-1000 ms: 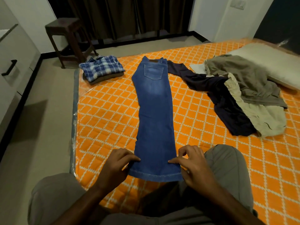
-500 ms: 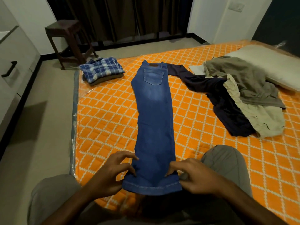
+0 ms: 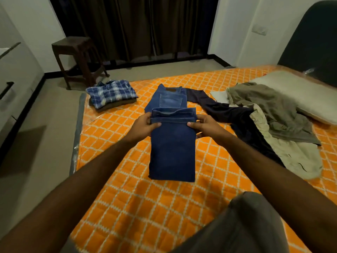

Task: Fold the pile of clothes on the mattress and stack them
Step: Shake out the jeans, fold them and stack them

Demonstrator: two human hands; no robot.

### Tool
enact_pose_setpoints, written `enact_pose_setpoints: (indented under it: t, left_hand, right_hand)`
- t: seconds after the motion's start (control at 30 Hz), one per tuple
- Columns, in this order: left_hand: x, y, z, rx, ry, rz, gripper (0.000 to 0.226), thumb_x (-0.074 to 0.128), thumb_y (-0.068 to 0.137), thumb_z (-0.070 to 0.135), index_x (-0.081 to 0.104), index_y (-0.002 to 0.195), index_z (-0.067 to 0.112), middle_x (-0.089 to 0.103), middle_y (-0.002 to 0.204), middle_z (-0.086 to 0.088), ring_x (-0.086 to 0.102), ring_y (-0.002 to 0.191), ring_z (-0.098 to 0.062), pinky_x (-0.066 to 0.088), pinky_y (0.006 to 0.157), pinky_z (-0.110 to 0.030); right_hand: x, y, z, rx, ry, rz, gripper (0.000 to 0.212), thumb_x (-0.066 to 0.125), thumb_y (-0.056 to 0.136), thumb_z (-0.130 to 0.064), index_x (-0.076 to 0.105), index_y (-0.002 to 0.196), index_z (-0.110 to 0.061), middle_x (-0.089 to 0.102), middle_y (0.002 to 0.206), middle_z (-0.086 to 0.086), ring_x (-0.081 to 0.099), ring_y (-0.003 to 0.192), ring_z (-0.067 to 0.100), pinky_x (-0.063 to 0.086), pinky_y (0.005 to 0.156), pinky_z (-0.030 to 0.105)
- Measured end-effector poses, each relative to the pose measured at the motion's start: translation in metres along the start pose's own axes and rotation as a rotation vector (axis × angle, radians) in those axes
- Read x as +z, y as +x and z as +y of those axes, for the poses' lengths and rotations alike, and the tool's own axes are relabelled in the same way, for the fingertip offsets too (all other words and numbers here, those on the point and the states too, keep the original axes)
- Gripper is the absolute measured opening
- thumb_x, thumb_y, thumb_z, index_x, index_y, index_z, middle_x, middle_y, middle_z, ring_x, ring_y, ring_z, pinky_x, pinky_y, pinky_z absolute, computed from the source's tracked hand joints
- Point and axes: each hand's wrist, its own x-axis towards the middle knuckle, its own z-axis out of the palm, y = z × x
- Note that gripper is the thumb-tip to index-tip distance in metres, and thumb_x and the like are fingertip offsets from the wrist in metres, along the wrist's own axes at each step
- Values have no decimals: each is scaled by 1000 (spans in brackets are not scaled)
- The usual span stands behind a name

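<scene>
Blue jeans [image 3: 172, 150] lie lengthwise on the orange quilted mattress [image 3: 145, 207], their legs doubled over toward the waistband. My left hand [image 3: 145, 126] pinches the left corner of the leg hems and my right hand [image 3: 206, 125] pinches the right corner, both held just short of the back pocket. A folded blue plaid shirt [image 3: 111, 92] sits on another folded garment at the mattress's far left corner. To the right lies an unfolded pile: a dark navy garment [image 3: 237, 121], an olive one [image 3: 269, 105] and a beige one [image 3: 295, 157].
A pale pillow [image 3: 299, 92] lies at the far right by a dark headboard [image 3: 313, 42]. A wooden stool [image 3: 76, 55] stands on the floor past the mattress, before dark curtains. A cabinet with a black handle [image 3: 6, 89] lines the left wall. My knee [image 3: 255, 225] is bottom right.
Both hands lifted the leg hems from the near edge and carried them forward over the jeans, folding the legs up toward the waistband. My arms now stretch out over the mattress.
</scene>
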Motion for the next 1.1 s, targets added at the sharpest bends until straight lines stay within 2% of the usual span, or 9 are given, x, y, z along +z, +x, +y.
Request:
enact_pose_setpoints:
  t: [0.2,0.37,0.5,0.6,0.73,0.83,0.9,1.0,1.1]
  left_hand:
    - [11,81,-60,-125,-16,89,29,67,95,10,51,118,7,65,115,-12,66,103,-28,52,59,-17]
    - [23,125,-125,-220,84,143,32,68,94,10,51,120,5,62,115,-10,64,108,-30,47,64,-22]
    - [36,130,-163,-232,150,146,62,69,92,8,35,144,3,43,143,-16,47,130,-29,46,99,-38]
    - [45,107,-176,-24,496,145,70,66,86,32,40,147,10,32,155,-14,33,141,-29,28,116,-39]
    - [57,42,-161,199,781,-266,70,41,93,67,44,147,24,30,161,-2,31,146,-23,24,116,-44]
    - [59,-8,-154,119,977,-627,95,24,88,81,11,161,21,-9,167,-1,-10,154,-20,-10,122,-43]
    - [56,-37,-154,202,1112,-678,100,28,87,77,5,161,15,-15,163,-9,-16,152,-29,-13,122,-49]
    - [71,-55,-161,220,1308,-577,84,30,84,51,34,153,3,32,156,-27,20,148,-37,16,119,-54]
    - [91,-55,-149,103,1332,-429,62,26,101,21,9,157,-1,9,163,-29,-1,152,-38,3,122,-49]
  right_hand:
    - [-2,88,38,119,51,77,12,69,96,-23,65,107,-20,73,105,7,71,94,27,58,84,50]
    - [13,146,88,219,66,180,12,66,97,-18,57,92,-22,63,86,1,59,67,11,49,56,28]
    - [26,163,129,284,-172,218,42,65,96,-19,43,131,-11,63,118,13,62,106,29,51,89,43]
    - [42,143,137,40,-543,210,68,66,92,-28,34,149,-7,42,146,15,41,132,30,35,109,39]
    - [72,80,146,-224,-837,-18,80,43,91,-61,33,155,-14,23,164,11,21,150,28,18,122,43]
    - [89,28,165,-243,-941,-286,91,35,90,-69,14,161,-16,1,169,9,-1,156,25,0,126,45]
    - [96,1,178,-292,-1041,-325,96,38,89,-67,5,162,-15,-7,167,10,-10,155,27,-7,123,46]
    - [110,-15,185,-295,-1206,-308,89,43,82,-49,22,159,-9,17,165,19,15,153,35,10,122,50]
    - [124,-10,181,-194,-1277,-238,65,39,86,-36,55,144,-11,49,149,19,50,137,32,38,112,49]
